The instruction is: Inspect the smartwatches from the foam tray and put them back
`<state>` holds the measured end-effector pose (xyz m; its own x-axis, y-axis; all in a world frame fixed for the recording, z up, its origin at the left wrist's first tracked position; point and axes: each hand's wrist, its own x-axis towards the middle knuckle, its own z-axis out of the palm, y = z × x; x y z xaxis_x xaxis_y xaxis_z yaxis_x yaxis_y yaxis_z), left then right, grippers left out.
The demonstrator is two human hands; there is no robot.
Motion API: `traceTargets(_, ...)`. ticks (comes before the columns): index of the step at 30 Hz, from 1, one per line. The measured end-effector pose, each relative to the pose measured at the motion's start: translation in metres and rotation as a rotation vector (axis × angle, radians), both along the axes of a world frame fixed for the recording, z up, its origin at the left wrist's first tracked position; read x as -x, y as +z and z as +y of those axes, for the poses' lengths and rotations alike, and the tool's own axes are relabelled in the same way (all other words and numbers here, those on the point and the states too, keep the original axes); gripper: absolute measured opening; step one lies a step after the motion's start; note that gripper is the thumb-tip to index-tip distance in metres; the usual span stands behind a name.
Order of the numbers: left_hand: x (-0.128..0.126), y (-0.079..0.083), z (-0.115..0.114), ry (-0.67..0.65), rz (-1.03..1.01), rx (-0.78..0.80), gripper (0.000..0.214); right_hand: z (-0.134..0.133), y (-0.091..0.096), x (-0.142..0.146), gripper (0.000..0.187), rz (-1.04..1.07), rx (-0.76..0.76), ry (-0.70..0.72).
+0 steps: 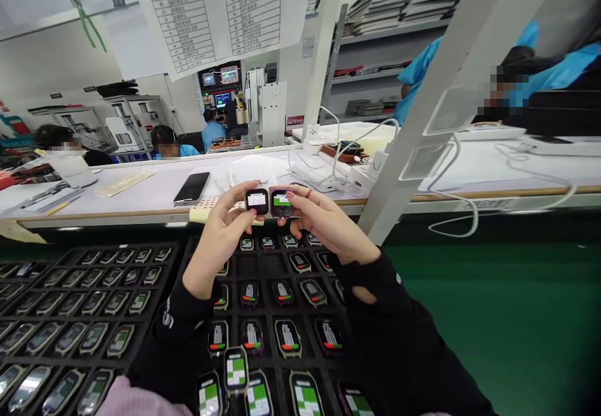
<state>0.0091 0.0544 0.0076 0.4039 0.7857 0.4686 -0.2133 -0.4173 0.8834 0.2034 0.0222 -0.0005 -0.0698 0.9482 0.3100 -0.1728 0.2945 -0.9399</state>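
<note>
My left hand is raised above the trays, fingers pinched round a small watch body with a lit white screen. My right hand holds a second watch body with a green and white screen right beside the first; the two touch side by side. Both wrists wear black sleeves. Below them lies a black compartment tray with several lit watch bodies in its pockets.
A second black tray of watch bodies lies at the left. Beyond is a white bench with a black phone, chargers and cables. A white slanted post crosses at the right over a green mat. Other people sit behind.
</note>
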Motion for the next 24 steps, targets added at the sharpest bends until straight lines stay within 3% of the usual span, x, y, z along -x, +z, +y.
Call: traceTargets(24,0.0080,0.0024,0.0049,0.017,0.043,-0.049,0.042,0.0006,-0.0035,-0.0030,0.053,-0.122,-0.045,0.055)
